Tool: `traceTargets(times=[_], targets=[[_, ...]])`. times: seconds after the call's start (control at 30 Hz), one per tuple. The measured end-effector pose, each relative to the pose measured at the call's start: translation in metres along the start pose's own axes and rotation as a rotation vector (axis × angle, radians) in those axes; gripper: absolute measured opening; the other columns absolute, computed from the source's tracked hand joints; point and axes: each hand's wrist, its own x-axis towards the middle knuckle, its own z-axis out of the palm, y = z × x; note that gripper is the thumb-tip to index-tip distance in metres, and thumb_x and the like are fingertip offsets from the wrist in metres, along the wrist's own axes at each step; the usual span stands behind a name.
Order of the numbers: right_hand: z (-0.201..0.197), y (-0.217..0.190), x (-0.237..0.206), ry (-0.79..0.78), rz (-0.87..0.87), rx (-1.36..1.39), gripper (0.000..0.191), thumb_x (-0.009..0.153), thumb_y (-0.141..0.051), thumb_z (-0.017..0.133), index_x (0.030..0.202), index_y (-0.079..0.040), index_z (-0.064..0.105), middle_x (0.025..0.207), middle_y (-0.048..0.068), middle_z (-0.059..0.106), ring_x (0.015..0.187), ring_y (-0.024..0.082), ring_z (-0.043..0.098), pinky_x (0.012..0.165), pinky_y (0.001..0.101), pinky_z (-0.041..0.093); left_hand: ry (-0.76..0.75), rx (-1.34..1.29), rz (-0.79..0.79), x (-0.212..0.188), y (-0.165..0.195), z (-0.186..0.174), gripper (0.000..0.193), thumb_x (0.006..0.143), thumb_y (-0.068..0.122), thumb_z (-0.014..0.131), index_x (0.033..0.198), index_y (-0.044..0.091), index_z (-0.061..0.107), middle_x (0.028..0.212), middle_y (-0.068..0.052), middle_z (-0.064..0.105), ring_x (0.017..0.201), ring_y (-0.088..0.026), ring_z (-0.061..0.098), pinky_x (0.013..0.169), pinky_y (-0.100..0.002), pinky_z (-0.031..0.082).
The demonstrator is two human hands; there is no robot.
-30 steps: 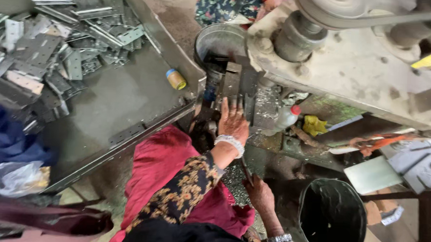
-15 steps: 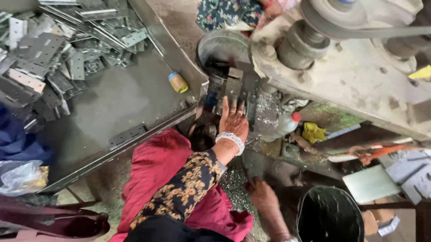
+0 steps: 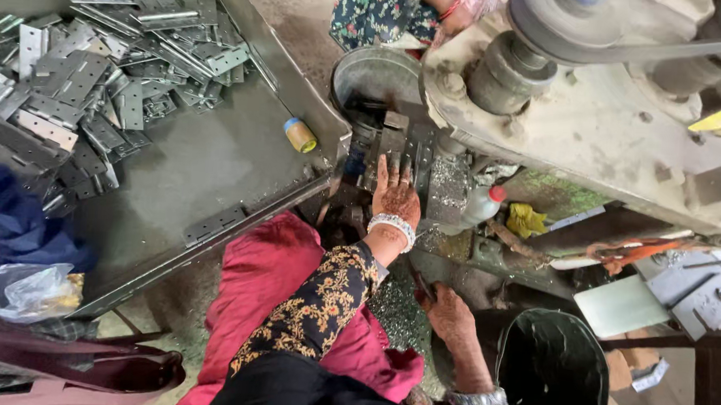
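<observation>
A: What is the biggest thing here?

B: The large pale grey cast-metal press machine (image 3: pixel 623 133), filling the frame from twelve to three o'clock, with a round pulley and belt on top.

A: And next in size?

B: The wide grey sheet-metal table (image 3: pixel 208 163) at ten o'clock. A heap of flat silvery metal hinge plates (image 3: pixel 82 85) lies on its far part, and a small yellow cylinder with a blue end (image 3: pixel 300 135) lies near its right edge.

A: Below that?

B: A red cloth (image 3: pixel 268 279) over the person's lap at six o'clock, then a round black bucket (image 3: pixel 552 369) at five o'clock. A crumpled clear plastic bag (image 3: pixel 24 289) sits at eight o'clock.

A: Where are the hands?

B: The left hand (image 3: pixel 395 197) is at centre, stretched flat with fingers spread, pressing down on the dark steel die block (image 3: pixel 403 148) under the machine, just beside a grey metal bowl (image 3: pixel 378 78) at twelve o'clock. It grips nothing that I can see. The right hand (image 3: pixel 451 316) is low at five o'clock, fingers loosely curled over a pile of small metal chips (image 3: pixel 400 309); whether it clasps anything, I cannot tell.

A: Anything smaller?

B: A small clear plastic bottle with a red cap (image 3: pixel 482 206) lies just right of the left hand.
</observation>
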Motion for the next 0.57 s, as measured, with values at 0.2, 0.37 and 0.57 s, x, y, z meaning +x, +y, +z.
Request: traceTargets(times=[0.2, 0.37, 0.57], targets=[[0.032, -0.015, -0.016, -0.035, 0.032, 0.187, 0.045, 0.088, -0.041, 0.071, 0.114, -0.005, 0.064, 0.098, 0.024, 0.071, 0.093, 0.047, 0.067, 0.073, 0.0534, 0.053, 0.152, -0.05, -0.058, -0.008, -0.005, 0.009, 0.051, 0.1, 0.021, 0.041, 0.149, 0.009, 0.052, 0.168, -0.009, 0.026, 0.157, -0.036, 0.011, 0.12, -0.066, -0.01], [0.0, 0.019, 0.004, -0.001, -0.266, -0.463, 0.037, 0.097, -0.035, 0.061, 0.113, -0.002, 0.06, 0.096, 0.019, 0.067, 0.088, 0.039, 0.07, 0.07, 0.0502, 0.055, 0.13, 0.525, -0.285, 0.036, 0.002, 0.0, 0.054, 0.101, 0.017, 0.037, 0.155, 0.014, 0.04, 0.166, -0.001, 0.02, 0.154, -0.025, 0.012, 0.124, -0.067, -0.003], [0.024, -0.015, -0.025, -0.167, 0.125, -0.107, 0.034, 0.103, -0.049, 0.059, 0.112, -0.017, 0.066, 0.107, 0.011, 0.071, 0.1, 0.035, 0.072, 0.078, 0.0442, 0.056, 0.055, -0.023, -0.051, 0.036, 0.012, -0.013, 0.044, 0.111, 0.028, 0.042, 0.148, 0.006, 0.05, 0.171, -0.014, 0.021, 0.16, -0.038, 0.013, 0.126, -0.067, 0.001]])
